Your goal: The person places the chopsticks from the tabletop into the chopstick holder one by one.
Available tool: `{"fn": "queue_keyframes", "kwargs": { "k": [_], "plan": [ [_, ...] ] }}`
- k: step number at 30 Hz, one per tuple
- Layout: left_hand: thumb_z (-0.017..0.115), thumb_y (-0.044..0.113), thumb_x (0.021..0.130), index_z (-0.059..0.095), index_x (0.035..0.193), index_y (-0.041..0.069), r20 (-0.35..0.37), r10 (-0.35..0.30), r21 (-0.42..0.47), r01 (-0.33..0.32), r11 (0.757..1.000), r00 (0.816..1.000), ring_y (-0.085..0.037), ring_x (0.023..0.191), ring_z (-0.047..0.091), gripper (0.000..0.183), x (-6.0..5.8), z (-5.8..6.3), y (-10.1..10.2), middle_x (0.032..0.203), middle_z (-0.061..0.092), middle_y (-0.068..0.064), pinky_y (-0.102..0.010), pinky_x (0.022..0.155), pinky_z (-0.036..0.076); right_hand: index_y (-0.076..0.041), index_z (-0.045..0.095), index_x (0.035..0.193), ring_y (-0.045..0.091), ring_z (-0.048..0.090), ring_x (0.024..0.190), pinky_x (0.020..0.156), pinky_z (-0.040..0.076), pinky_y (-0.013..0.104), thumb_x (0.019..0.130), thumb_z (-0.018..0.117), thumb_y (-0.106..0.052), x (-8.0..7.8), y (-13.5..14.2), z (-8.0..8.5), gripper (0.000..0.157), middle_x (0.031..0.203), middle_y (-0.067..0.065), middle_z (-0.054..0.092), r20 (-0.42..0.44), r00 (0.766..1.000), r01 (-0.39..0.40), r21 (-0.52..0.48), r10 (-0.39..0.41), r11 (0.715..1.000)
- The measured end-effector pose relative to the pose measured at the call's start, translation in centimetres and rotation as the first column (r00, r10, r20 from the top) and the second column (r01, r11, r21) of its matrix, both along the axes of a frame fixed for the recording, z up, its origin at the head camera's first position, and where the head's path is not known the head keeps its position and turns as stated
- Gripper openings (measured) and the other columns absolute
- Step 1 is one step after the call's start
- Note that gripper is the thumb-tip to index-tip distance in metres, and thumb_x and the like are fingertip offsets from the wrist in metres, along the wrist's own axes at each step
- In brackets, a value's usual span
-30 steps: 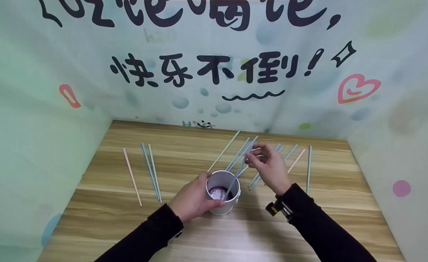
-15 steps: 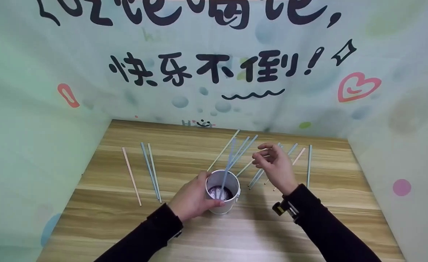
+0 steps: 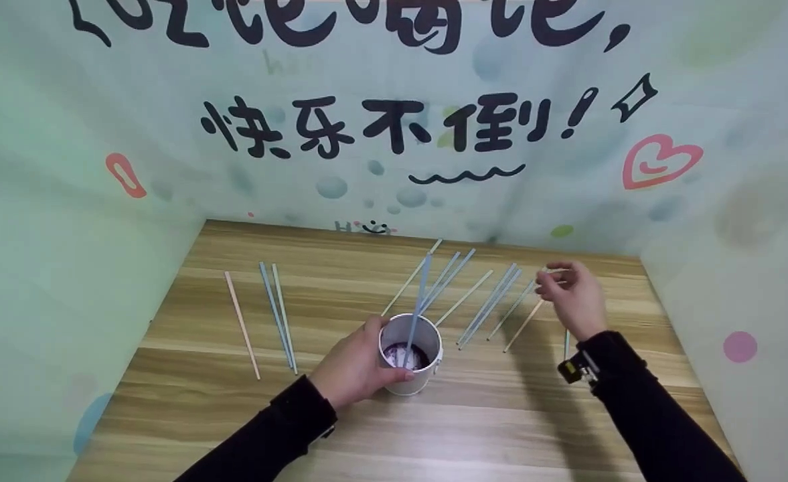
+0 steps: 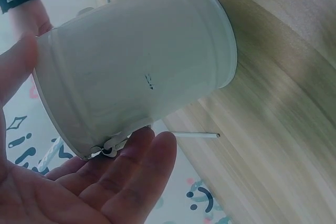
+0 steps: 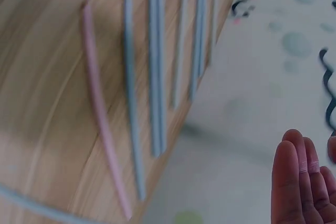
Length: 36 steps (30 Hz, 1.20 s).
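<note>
Right hand [image 3: 573, 298] now farther right, near pink straw [image 3: 523, 326]

The head camera looks down and forward over the table [image 3: 367, 432]. Tilted sideways, the left wrist view faces the bucket [image 4: 126, 66] closely, upper left; the right wrist view shares straws [image 5: 154, 66], at left, with the head view's right half.

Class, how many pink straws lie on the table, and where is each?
2. One pink straw is the leftmost straw; the other pink straw lies right of the white bucket, partly hidden by the right hand in the head view.
</note>
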<state>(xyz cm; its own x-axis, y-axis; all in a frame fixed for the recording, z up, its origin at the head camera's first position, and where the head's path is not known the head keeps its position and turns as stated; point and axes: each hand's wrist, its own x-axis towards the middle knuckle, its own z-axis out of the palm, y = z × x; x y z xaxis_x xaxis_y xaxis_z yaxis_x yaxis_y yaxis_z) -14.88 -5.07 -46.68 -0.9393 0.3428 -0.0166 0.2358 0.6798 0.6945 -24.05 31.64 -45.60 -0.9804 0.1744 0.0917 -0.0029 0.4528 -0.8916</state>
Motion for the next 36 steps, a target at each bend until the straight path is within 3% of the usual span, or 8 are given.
{"fn": "queue_keyframes", "kwargs": {
  "k": [5,12,20,27,36],
  "plan": [
    [0.087,0.043,0.077,0.043,0.140,0.001,0.008,0.009,-0.008,-0.009,1.000,1.000,-0.035,0.120,0.064,0.088,-0.1,0.0,-0.2,0.133,0.063,-0.022,-0.050,0.104,0.051,0.006,0.055,0.129,-0.001,0.068,0.075,0.074,0.059,0.019,0.102,0.061,-0.023,-1.3,3.7,-0.7,0.040,0.112,0.025,0.070,0.024,0.997,0.077,0.115,-0.080,0.990],
    [0.087,0.044,0.078,0.044,0.140,0.002,0.026,0.019,-0.002,-0.019,1.000,0.999,-0.035,0.120,0.064,0.087,0.0,-0.1,-0.2,0.134,0.063,-0.022,-0.050,0.104,0.051,0.002,0.055,0.130,-0.009,0.060,0.067,0.065,0.052,0.014,0.104,0.055,-0.029,-2.5,7.5,-2.3,0.041,0.117,0.025,0.067,0.106,0.983,0.112,0.295,-0.149,0.949],
    [0.086,0.045,0.078,0.044,0.139,0.001,0.014,0.005,-0.013,-0.005,1.000,1.000,-0.035,0.119,0.064,0.086,-0.1,-0.1,-0.1,0.132,0.064,-0.022,-0.049,0.103,0.052,0.004,0.060,0.126,0.002,0.064,0.068,0.060,0.050,0.020,0.103,0.054,-0.028,-3.2,10.2,-3.8,0.040,0.111,0.025,0.070,0.151,0.974,0.095,0.410,-0.170,0.907],
    [0.087,0.044,0.078,0.046,0.135,-0.001,-0.028,-0.009,-0.004,0.009,1.000,1.000,-0.034,0.117,0.065,0.084,0.0,0.0,-0.1,0.129,0.065,-0.021,-0.049,0.100,0.053,0.004,0.062,0.124,0.014,0.067,0.070,0.058,0.049,0.027,0.105,0.053,-0.031,-3.7,10.8,-3.8,0.041,0.107,0.026,0.073,0.207,0.964,0.055,0.468,-0.169,0.882],
    [0.086,0.046,0.078,0.045,0.137,0.001,-0.020,-0.006,-0.010,0.006,1.000,1.000,-0.032,0.116,0.065,0.085,0.1,0.0,-0.1,0.128,0.065,-0.020,-0.048,0.100,0.053,0.007,0.066,0.120,0.026,0.069,0.075,0.060,0.046,0.028,0.103,0.055,-0.029,-5.4,10.8,-3.9,0.041,0.095,0.022,0.075,0.228,0.963,-0.001,0.541,-0.145,0.841]
  ]
}}
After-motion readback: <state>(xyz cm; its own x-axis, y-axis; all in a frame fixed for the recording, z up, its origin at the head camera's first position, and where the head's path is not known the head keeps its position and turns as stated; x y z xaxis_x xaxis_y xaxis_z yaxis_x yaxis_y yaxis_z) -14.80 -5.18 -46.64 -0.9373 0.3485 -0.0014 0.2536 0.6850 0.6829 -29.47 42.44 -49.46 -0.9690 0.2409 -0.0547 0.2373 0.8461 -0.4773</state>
